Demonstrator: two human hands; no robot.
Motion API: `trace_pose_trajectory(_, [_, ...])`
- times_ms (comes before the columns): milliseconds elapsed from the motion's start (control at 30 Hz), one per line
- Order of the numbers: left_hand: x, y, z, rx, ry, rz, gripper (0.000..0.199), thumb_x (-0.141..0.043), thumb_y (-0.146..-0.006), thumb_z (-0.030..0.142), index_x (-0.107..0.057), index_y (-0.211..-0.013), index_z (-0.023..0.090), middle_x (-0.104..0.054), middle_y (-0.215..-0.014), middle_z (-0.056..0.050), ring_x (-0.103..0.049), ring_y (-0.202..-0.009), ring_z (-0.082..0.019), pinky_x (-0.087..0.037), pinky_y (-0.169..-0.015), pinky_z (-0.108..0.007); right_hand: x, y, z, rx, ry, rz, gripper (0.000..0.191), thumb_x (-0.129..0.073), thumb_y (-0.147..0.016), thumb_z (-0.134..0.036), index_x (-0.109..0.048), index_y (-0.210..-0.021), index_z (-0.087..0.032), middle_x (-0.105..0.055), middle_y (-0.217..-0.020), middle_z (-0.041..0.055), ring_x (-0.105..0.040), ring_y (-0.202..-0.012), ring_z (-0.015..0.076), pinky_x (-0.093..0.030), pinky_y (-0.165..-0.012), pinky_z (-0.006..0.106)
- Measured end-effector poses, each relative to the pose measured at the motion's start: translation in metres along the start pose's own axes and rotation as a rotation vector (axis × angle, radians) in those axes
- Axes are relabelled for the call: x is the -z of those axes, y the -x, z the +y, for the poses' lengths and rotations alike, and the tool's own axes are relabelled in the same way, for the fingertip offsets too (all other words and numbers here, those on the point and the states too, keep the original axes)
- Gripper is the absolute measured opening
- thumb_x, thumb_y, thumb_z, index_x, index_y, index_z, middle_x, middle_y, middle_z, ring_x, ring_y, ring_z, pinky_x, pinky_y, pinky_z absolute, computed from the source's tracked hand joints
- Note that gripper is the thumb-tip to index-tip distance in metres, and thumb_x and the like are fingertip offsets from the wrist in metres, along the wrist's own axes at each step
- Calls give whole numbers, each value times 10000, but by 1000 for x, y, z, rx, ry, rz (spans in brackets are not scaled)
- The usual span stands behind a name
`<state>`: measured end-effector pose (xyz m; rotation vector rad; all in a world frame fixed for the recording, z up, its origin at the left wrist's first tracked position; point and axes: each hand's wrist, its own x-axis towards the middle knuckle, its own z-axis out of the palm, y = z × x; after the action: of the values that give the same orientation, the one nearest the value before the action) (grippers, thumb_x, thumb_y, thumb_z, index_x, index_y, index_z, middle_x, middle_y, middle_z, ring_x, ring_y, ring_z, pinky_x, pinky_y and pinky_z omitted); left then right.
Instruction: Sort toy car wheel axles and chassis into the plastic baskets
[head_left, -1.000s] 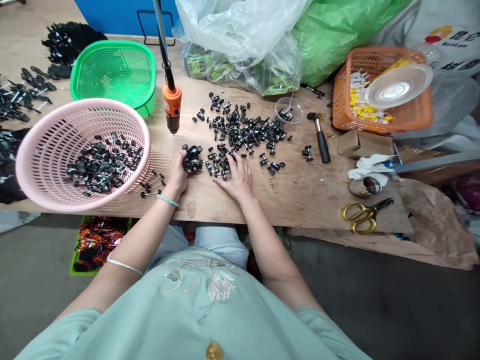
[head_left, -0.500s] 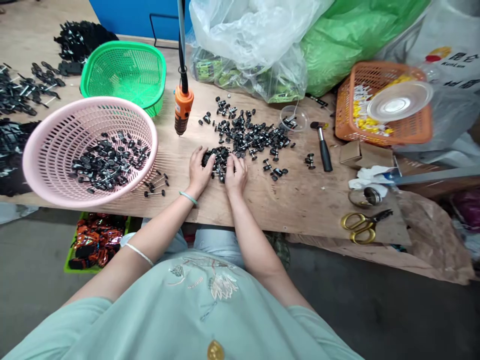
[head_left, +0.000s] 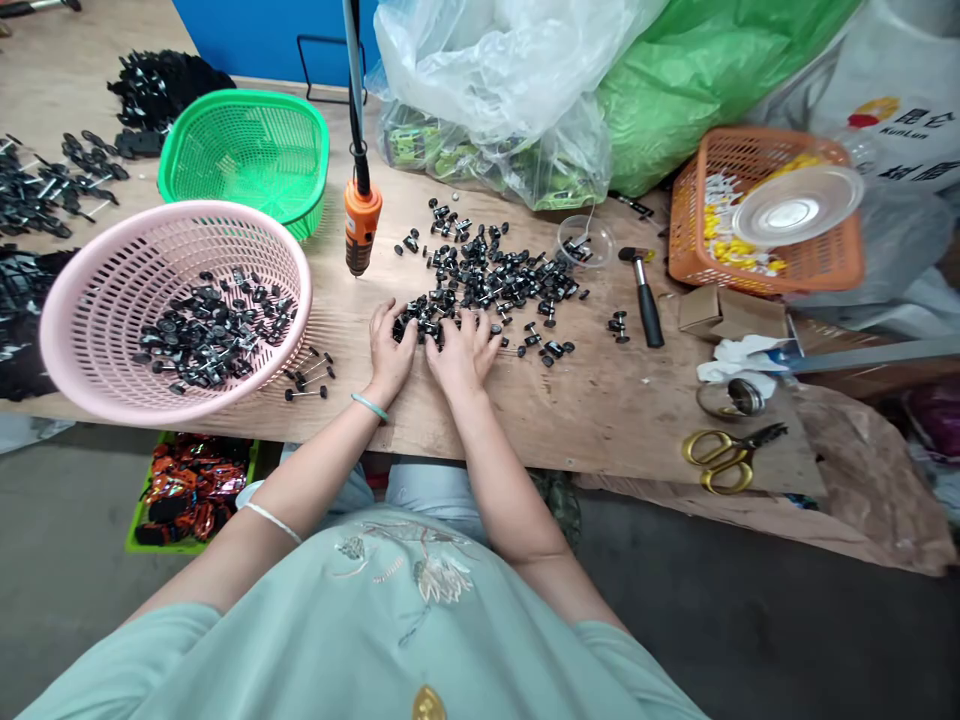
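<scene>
A spread heap of small black wheel-and-axle sets [head_left: 495,265] lies on the wooden table in front of me. At its near left edge, my left hand [head_left: 391,348] is curved around the side of some sets, thumb and fingers apart. Close beside it, my right hand [head_left: 463,352] rests palm down with spread fingers on the heap's near edge, touching the parts. Neither hand visibly grips a single piece. To the left stands a pink basket [head_left: 67,320] with more wheel sets inside. A few loose axles with wheels [head_left: 307,375] lie beside it.
An orange electric screwdriver [head_left: 361,225] hangs above the table behind my left hand. A green basket [head_left: 169,170] stands back left. On the right are a hammer [head_left: 646,300], gold-handled scissors [head_left: 727,458] and an orange basket [head_left: 686,262]. Plastic bags [head_left: 517,60] line the back.
My right hand has moved slightly left and its fingers have spread over the parts. The cupped cluster between my hands has loosened and now joins the heap. My left hand has shifted slightly left.
</scene>
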<state>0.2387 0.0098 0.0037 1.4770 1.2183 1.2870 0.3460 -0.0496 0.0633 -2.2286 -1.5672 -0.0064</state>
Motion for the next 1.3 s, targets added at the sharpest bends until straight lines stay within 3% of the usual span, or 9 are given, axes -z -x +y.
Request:
trace_pose_trajectory(367, [6, -4, -10, -58, -78, -51, 410, -590, -994, 459, -662, -1306, 204, -595, -1512, -168, -451, -1510, -311, -282, -1311, -538, -4, -24, 6, -105, -71, -35, 45, -711, -817, -245, -749, -825, -223, -668, -1408, 78, -384, -1488, 378, -169, -1276, 669])
trace_pose_trajectory(567, [5, -8, 15, -336, -186, -110, 434, -561, -996, 377, -601, -1397, 215, -534, -1593, -155, -305, -1609, -317, -217, -1327, -576, 8, -13, 21, 0, -474, 168, 199, -625, -893, -314, -722, -1042, -225, -740, -1228, 108, -631, -1229, 267, -438, -1172, 464])
trace_pose_trajectory(700, [-2, -2, 30, -384, -226, -196, 400, -551, -991, 314, -626, -1373, 218, -594, -1537, -155, -383, -1571, -341, -249, -1297, -624, 11, -32, 56, -155, -1002, 241, 298, -647, -883, -468, -673, -1063, -231, -761, -1118, 68, -702, -1082, 219, -560, -1035, 398])
trace_pose_trajectory(833, [-2, 6, 33, -408, -280, -224, 369, -552, -981, 279, -654, -1330, 215, -621, -1506, -155, -419, -1547, -364, -230, -1288, -669, 37, -95, 121, -376, -1359, 340, 259, -704, -828, -434, -601, -972, -244, -727, -917, -12, -715, -853, 159, -625, -845, 331])
trace_pose_trajectory(967, [-6, -8, 33, -440, -282, -247, 343, -544, -987, 287, -663, -1300, 213, -642, -1469, -158, -448, -1527, -341, -295, -1286, -623, 82, -169, 178, -448, -1057, 452, 125, -640, -877, -324, -608, -939, -220, -692, -900, -12, -694, -885, 152, -612, -911, 351])
trace_pose_trajectory(1067, [-19, -45, 37, -427, -305, -260, 360, -541, -992, 308, -660, -1309, 186, -629, -1479, -178, -443, -1530, -322, -316, -1299, -559, 92, -199, 183, -327, -526, 488, 204, -580, -906, -260, -684, -1058, -172, -710, -1152, 118, -657, -1158, 247, -525, -1092, 469])
trace_pose_trajectory(1133, [-29, -75, 41, -327, -401, -254, 391, -577, -972, 318, -661, -1319, 158, -590, -1521, -207, -401, -1554, -359, -299, -1302, -580, 80, -206, 164, -131, -284, 380, 294, -516, -947, -248, -719, -1139, -156, -699, -1260, 170, -618, -1249, 284, -469, -1153, 490])
trace_pose_trajectory(1200, [-38, -99, 46, -180, -533, -261, 435, -630, -941, 342, -666, -1328, 146, -541, -1569, -229, -343, -1573, -431, -291, -1275, -660, 55, -213, 131, 70, -178, 130, 361, -454, -995, -266, -742, -1186, -162, -717, -1278, 167, -619, -1251, 295, -457, -1164, 487])
trace_pose_trajectory(1300, [-41, -110, 51, -64, -679, -306, 492, -671, -919, 401, -663, -1354, 171, -516, -1600, -217, -326, -1566, -488, -279, -1230, -752, 13, -236, 76, 231, -84, -171, 418, -441, -1035, -309, -724, -1300, -153, -677, -1404, 155, -566, -1341, 304, -399, -1218, 473])
